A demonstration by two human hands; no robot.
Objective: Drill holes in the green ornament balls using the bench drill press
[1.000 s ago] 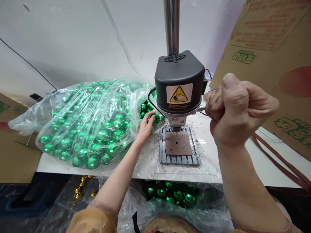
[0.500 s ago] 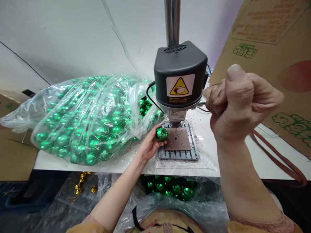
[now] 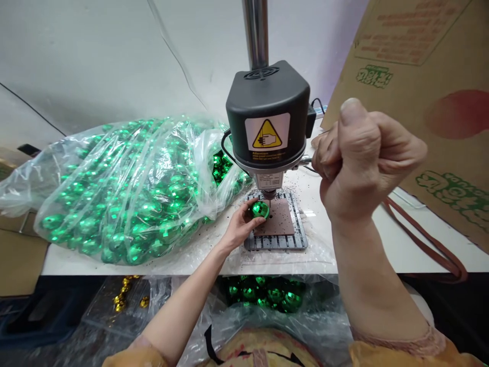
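My left hand [image 3: 239,227] holds a shiny faceted green ball [image 3: 260,209] at the left edge of the brown pad [image 3: 278,223] on the small drill press's slotted base [image 3: 275,240]. The ball sits just left of the drill bit [image 3: 269,203] under the black motor head [image 3: 266,117]. My right hand [image 3: 362,158] is raised in a fist around the press's thin lever handle [image 3: 307,161], to the right of the head. A large clear plastic bag [image 3: 122,188] full of the same green balls lies on the white table [image 3: 397,239] to the left.
A big cardboard box [image 3: 424,92] leans at the right, with a brown strap [image 3: 428,239] running along the table beside it. Below the front edge a second bag holds several green balls [image 3: 267,293]. Gold pieces [image 3: 126,298] lie in plastic lower left. Dark debris is scattered around the base.
My left hand drew a green ball out of the bag's mouth and brought it right, onto the pad beside the bit. My right fist stayed on the lever.
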